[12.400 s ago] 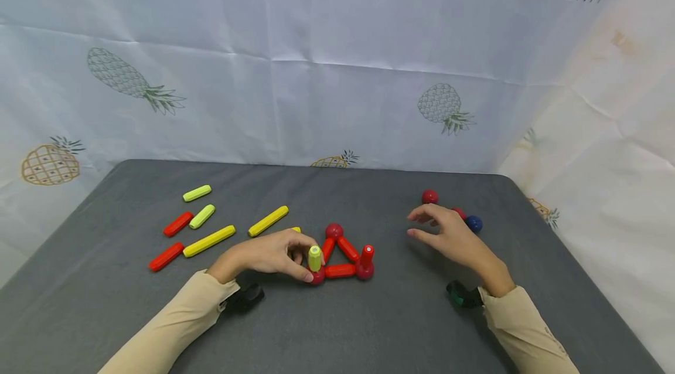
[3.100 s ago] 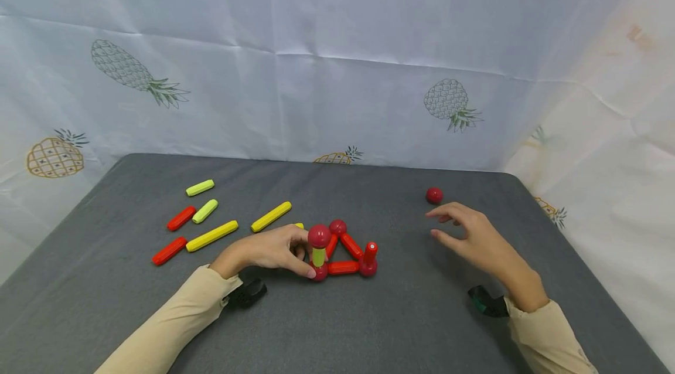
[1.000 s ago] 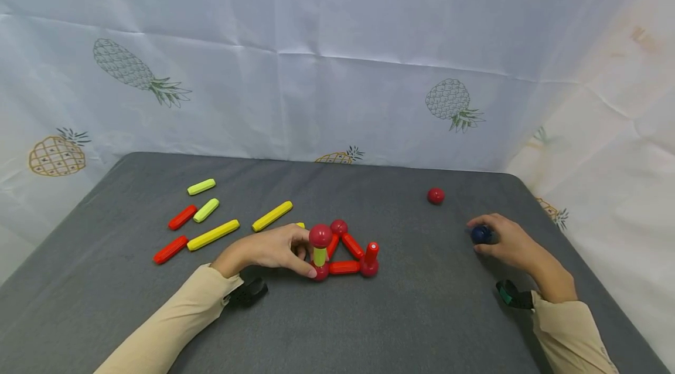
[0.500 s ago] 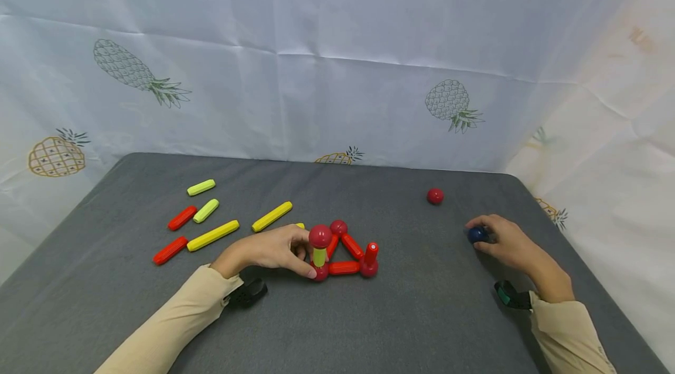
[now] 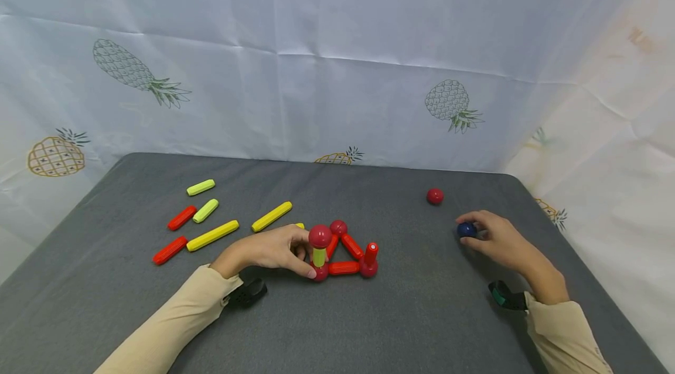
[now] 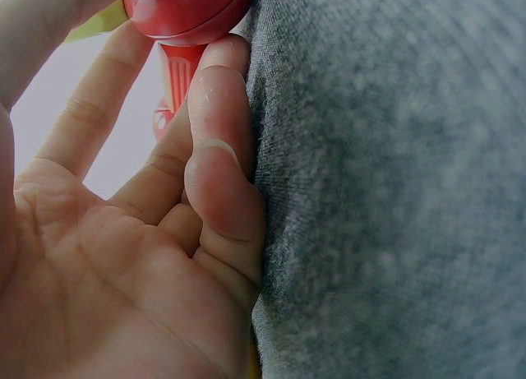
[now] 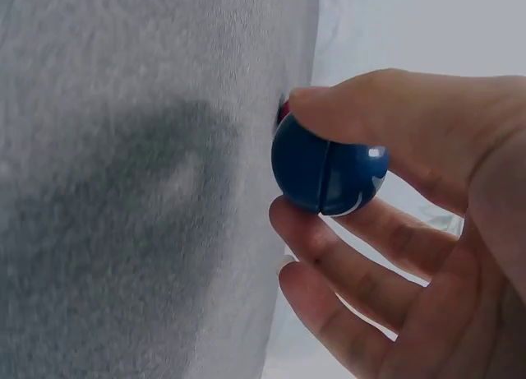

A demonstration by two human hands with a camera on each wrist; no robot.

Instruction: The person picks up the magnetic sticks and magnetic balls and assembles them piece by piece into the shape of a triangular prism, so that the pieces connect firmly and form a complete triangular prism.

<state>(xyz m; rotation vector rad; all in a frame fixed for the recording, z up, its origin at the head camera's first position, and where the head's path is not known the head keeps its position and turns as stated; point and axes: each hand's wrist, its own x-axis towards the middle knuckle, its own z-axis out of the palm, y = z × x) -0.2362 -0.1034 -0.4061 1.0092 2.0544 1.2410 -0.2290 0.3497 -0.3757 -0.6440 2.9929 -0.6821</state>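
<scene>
Right wrist: blue ball (image 7: pixel 329 169) between thumb (image 7: pixel 362 108) and fingers (image 7: pixel 357 272) of right grip (image 7: pixel 460 280)

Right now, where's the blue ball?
In the head view, the blue ball is on the right side, pinched by the right hand; the loose red ball lies nearby, farther back and to the left.
</scene>
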